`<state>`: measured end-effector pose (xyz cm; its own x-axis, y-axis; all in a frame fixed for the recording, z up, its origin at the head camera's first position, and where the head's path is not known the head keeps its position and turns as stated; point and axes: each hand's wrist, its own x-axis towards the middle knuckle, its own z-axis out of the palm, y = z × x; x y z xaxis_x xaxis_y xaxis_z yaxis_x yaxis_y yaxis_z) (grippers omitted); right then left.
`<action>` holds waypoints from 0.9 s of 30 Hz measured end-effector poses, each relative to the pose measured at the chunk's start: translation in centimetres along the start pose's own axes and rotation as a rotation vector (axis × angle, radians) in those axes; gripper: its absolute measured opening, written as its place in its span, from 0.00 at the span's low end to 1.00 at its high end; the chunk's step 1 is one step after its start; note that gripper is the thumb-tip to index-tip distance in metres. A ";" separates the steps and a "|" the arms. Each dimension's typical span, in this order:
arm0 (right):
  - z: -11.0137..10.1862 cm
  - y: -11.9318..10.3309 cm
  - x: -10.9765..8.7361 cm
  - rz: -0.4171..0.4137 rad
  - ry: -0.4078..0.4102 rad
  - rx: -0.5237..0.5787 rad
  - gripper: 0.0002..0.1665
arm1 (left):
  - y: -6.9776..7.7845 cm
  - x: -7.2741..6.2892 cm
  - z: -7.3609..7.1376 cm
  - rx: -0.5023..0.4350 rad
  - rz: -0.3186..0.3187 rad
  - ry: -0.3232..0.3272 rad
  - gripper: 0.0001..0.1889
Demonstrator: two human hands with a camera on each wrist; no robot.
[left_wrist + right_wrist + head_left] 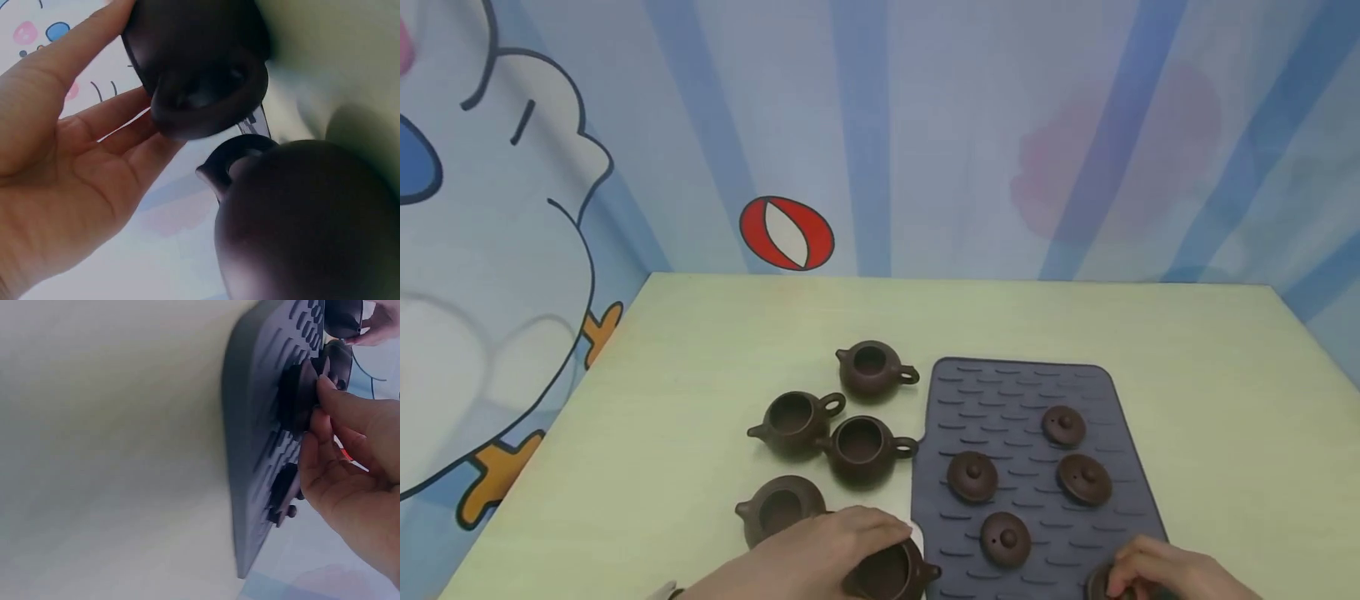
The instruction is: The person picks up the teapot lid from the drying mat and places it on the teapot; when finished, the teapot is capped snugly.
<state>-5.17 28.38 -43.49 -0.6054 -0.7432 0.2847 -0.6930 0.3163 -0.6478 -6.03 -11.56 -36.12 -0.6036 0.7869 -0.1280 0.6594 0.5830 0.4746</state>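
Note:
In the head view my left hand (827, 550) grips a small dark brown lidless teapot (891, 573) at the near edge, beside the mat. The left wrist view shows the thumb and fingers around its body (194, 44), with the loop handle facing the camera. My right hand (1172, 568) pinches the knob of a round brown teapot lid (1097, 582) at the near right of the grey mat (1022, 433). In the right wrist view that lid (299, 400) is right at the mat's surface, its knob hidden by the fingertips.
Several more lidless teapots stand left of the mat, among them a far one (870, 371), a middle one (861, 450) and a near one (778, 504). Several lids lie knob up on the mat, including the nearest one (1006, 539). A patterned wall backs the pale table (700, 350).

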 end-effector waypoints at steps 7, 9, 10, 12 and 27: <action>-1.0 -2.0 1.8 0.076 0.026 -0.153 0.14 | 0.9 -0.3 -1.2 -0.571 -0.270 -0.069 0.29; -1.2 -2.5 2.5 0.089 0.033 -0.148 0.15 | 1.0 -0.4 -1.3 -0.645 -0.317 -0.070 0.31; -1.2 -2.8 2.8 0.091 0.041 -0.149 0.15 | 1.1 -0.4 -1.3 -0.654 -0.343 -0.068 0.31; -1.2 -3.4 3.3 0.111 0.061 -0.155 0.16 | 1.1 -0.3 -1.2 -0.691 -0.351 -0.070 0.30; 1.8 -6.5 8.7 -0.015 0.175 0.181 0.22 | 0.4 -0.1 -1.1 -0.467 -0.334 -0.074 0.25</action>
<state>-5.27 18.77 -38.07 -0.6649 -0.6290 0.4028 -0.6306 0.1837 -0.7541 -6.16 -11.58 -34.97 -0.7008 0.5975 -0.3898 0.1606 0.6644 0.7299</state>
